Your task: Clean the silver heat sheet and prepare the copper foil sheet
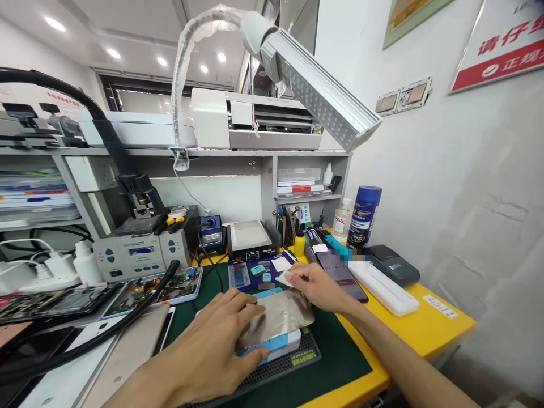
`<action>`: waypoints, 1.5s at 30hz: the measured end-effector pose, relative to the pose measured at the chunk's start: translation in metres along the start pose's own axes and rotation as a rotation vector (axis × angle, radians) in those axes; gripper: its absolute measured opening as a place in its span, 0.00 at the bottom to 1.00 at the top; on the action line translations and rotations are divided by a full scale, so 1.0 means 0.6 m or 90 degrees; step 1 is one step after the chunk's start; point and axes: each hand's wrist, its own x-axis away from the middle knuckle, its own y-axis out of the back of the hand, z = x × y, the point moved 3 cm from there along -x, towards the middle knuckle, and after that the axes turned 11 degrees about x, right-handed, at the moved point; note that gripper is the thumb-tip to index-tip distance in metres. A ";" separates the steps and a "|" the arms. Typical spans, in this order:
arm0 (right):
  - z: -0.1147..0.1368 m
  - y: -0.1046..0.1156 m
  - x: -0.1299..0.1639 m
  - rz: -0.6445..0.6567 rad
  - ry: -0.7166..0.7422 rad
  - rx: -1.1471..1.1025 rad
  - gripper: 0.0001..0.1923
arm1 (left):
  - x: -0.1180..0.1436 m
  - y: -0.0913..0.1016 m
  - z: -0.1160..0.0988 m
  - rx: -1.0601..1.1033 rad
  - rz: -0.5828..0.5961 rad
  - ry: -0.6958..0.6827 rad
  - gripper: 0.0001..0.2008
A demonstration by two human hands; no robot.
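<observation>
Silvery, shiny flat phone panel (278,317) is lying on a blue-edged block (276,344), directly under the fingertips of the left hand (212,351), which are pressing it flat, spread rather than clenched. The right hand (317,286) is pinching a small white wipe (285,277) at the panel's far corner. Pressing unevenly could, I'd judge, be letting the panel slide off the block onto the dark green mat (340,351). Beyond the left fingers, a shallow tray (159,290) is holding circuit boards and loose parts.
</observation>
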 end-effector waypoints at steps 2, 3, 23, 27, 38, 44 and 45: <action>-0.007 0.003 0.005 0.017 -0.038 -0.090 0.27 | -0.011 0.005 -0.013 -0.012 0.030 0.013 0.22; -0.010 0.005 0.006 0.030 -0.060 -0.136 0.27 | -0.015 0.006 -0.019 -0.019 0.033 0.017 0.23; -0.046 -0.005 -0.007 0.103 -0.224 -0.725 0.07 | -0.047 0.011 -0.012 -0.015 -0.121 0.119 0.17; -0.039 -0.003 -0.005 0.104 -0.236 -0.752 0.07 | -0.048 0.015 -0.014 0.035 -0.094 0.114 0.19; -0.026 0.000 -0.002 0.091 -0.259 -0.804 0.08 | -0.059 0.033 -0.010 0.064 -0.087 0.155 0.20; -0.024 0.001 0.000 0.093 -0.239 -0.783 0.10 | -0.061 0.035 -0.018 -0.086 -0.092 0.093 0.19; -0.024 0.001 0.001 0.092 -0.237 -0.776 0.10 | -0.059 0.034 -0.021 -0.118 -0.089 0.072 0.19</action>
